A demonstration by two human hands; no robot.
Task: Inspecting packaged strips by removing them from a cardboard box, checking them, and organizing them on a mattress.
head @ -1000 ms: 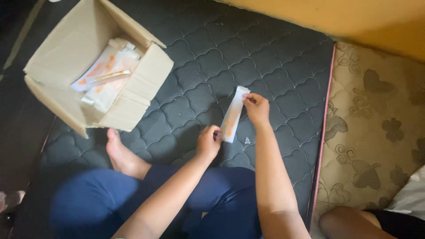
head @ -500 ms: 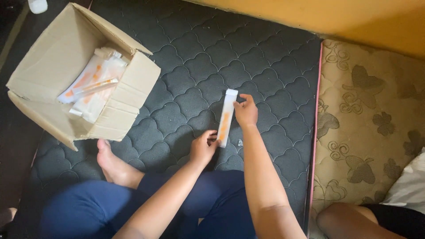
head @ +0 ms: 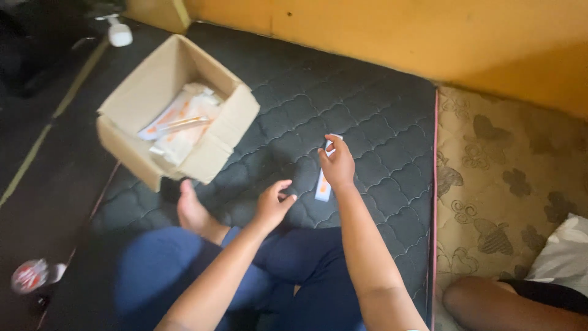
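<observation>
Dark quilted mattress (head: 367, 110) filled most of what we saw, laid on the floor against a yellow-orange wall (head: 429, 37). Nearest to us were our own legs in blue trousers (head: 184, 276), folded under, with one bare foot (head: 191, 211) resting on the quilting.

Just beyond the knees our left hand (head: 272, 205) hung free above the mattress, its fingers (head: 283, 184) loosely curled and apart, gripping nothing. Half a second before, that hand had been pinching the lower end of the long white packet with orange print (head: 323, 187); it had since let go, so the packet was carried by one hand alone. Our right hand (head: 338, 165) was a little farther out, its fingers closed over the upper part of that packet, which hung lengthwise below the palm, close over the mattress; we could not tell whether its lower end touched the quilting. We judged the two-handed handling of the packet to be over.

Farther off to the left stood an open brown cardboard box (head: 131, 101), tilted, with more white and orange packets (head: 177, 119) lying inside it. Past the box a small white bottle (head: 120, 34) lay on the dark floor. To the right, a beige flower-patterned mattress (head: 508, 184) adjoined the dark one, and another person's bare leg (head: 490, 303) rested on it.
</observation>
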